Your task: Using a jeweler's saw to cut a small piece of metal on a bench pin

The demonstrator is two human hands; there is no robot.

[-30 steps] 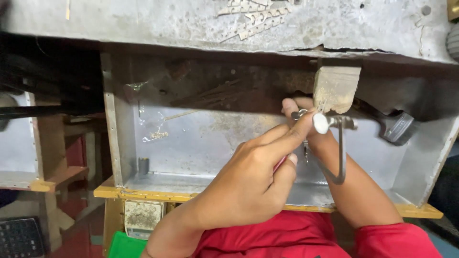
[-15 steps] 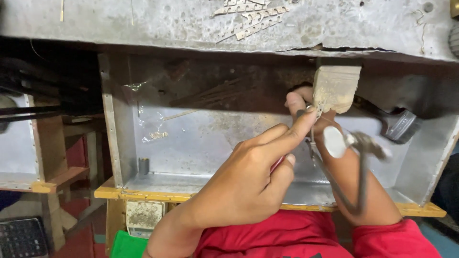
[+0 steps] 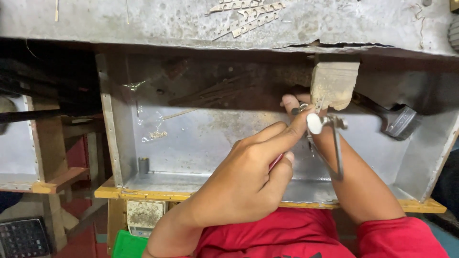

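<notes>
left hand (image 3: 244, 184) is in front, fingers curled narrow round a thin red-handled tool (image 3: 276, 161), index finger stretched up to the top of a small saw frame (image 3: 330, 143) with a white knob. right hand (image 3: 299, 106) is mostly hidden behind the left; only fingertips show, touching a small metal piece (image 3: 306, 108) at the edge of the wooden bench peg (image 3: 333, 85). cannot tell how the right fingers are set, likely pinching the piece against the peg.

the saw frame hangs just below the peg, blade area at the piece, too small to see a cut line. judging from this, the sawing looks under way, not finished: the piece is at the peg and no part of it is seen cut off. how much is left cannot be told.

around: metal catch tray (image 3: 191, 143) under the surface (image 3: 143, 21), with scraps of wire (image 3: 155, 135) in it and a small dark cylinder (image 3: 143, 165) by the left wall. flat cut metal strips (image 3: 248, 14) lie on top of the surface, well apart from the hands. a hammer head (image 3: 400, 122) sits in the tray's right corner, near the right forearm. a calculator (image 3: 24, 237) shows low left.

in the way: the left hand blocks the view of the piece and the right hand; the peg shadows the work spot.
</notes>
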